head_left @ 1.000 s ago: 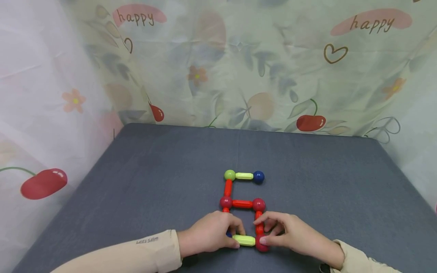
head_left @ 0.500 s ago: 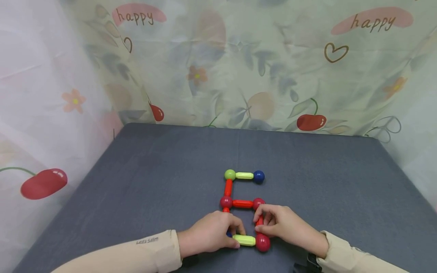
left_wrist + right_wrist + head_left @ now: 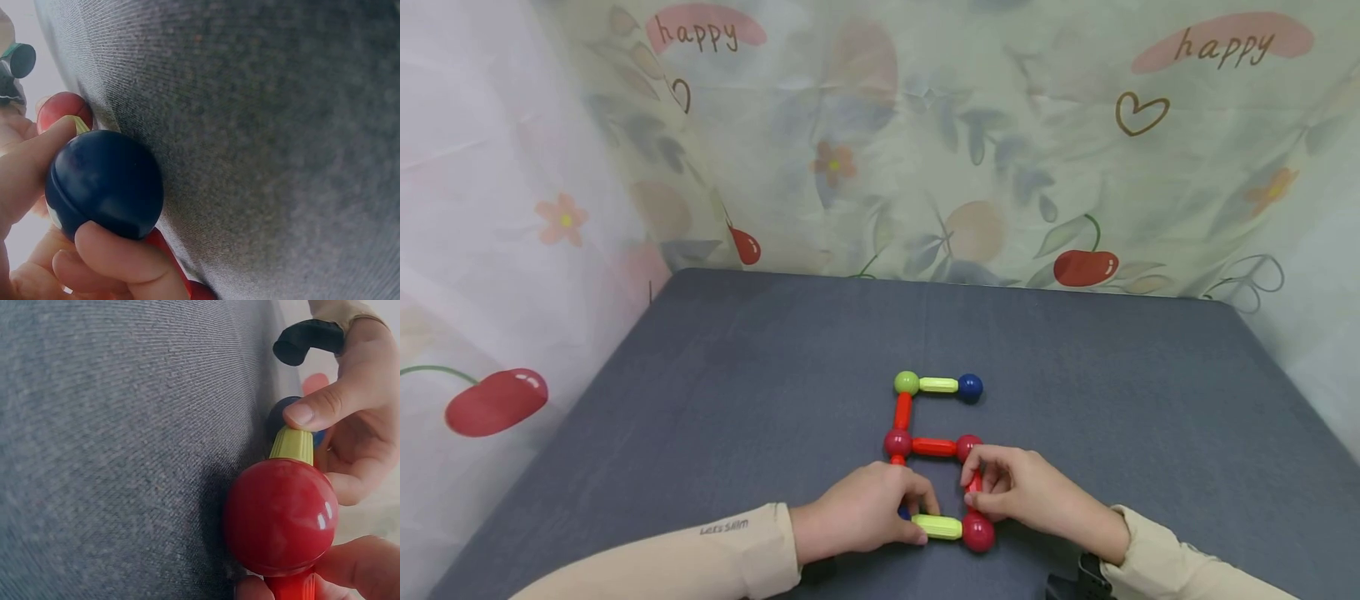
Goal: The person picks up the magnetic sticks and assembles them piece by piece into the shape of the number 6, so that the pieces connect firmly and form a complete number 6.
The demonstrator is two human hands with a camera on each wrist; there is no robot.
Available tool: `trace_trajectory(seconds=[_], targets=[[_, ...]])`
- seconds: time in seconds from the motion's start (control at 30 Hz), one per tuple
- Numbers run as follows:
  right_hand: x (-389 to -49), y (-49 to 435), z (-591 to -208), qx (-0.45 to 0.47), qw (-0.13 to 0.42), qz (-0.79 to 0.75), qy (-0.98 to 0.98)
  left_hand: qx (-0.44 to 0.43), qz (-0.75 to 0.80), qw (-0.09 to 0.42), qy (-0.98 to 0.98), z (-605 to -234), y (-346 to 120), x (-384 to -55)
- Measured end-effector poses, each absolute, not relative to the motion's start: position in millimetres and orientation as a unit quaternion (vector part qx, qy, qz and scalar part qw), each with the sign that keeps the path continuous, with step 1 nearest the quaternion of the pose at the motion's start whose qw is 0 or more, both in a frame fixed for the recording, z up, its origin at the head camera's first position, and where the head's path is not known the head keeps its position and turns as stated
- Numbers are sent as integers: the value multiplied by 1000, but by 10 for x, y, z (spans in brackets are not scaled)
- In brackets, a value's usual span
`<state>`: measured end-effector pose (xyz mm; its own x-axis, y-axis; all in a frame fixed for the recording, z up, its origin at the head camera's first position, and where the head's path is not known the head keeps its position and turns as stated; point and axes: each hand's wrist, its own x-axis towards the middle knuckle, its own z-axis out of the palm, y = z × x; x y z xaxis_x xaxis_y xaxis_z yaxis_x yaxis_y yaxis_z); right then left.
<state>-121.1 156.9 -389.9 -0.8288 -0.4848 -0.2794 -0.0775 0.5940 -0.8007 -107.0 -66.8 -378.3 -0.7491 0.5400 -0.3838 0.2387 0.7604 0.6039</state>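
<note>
A figure of magnetic rods and balls, shaped like a 6, lies on the dark cloth. My left hand [image 3: 868, 510] pinches the yellow-green rod [image 3: 940, 527] at the lower side, its fingers also touching the blue ball [image 3: 109, 181] at the rod's end. Between thumb and fingers, my right hand [image 3: 1026, 492] holds the right-side red rod [image 3: 974, 486], just above the lower red ball [image 3: 978, 532]. That ball touches both rods. Part of the left red rod is hidden behind my left hand in the head view.
Farther up are a green ball [image 3: 906, 382], a short yellow-green rod [image 3: 938, 385] and another blue ball [image 3: 970, 387]. A middle red rod [image 3: 934, 447] joins two red balls. A patterned curtain [image 3: 880, 150] hangs behind the dark table [image 3: 760, 358].
My right hand has moved up from the lower red ball to the right-side red rod, which now leans slightly. My left hand has stayed in place.
</note>
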Motion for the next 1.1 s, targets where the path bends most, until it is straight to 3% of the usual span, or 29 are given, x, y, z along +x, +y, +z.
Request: trace_trajectory(seconds=[0.53,0.77,0.93,1.1], targets=[[-1218,1591,-3918,-157,249,-426,855,234,264,282,892,-3766,-686,-1094],[-1241,1714,-3715,-150,240,-415,864,243,268,277,890,-3503,-748,-1180],[-1275,1797,-3382,-128,156,-394,897,218,304,190,908,-3155,-836,-1264],[-1266,1884,-3070,-144,25,-391,909,180,300,37,936,-2867,-934,-1279]])
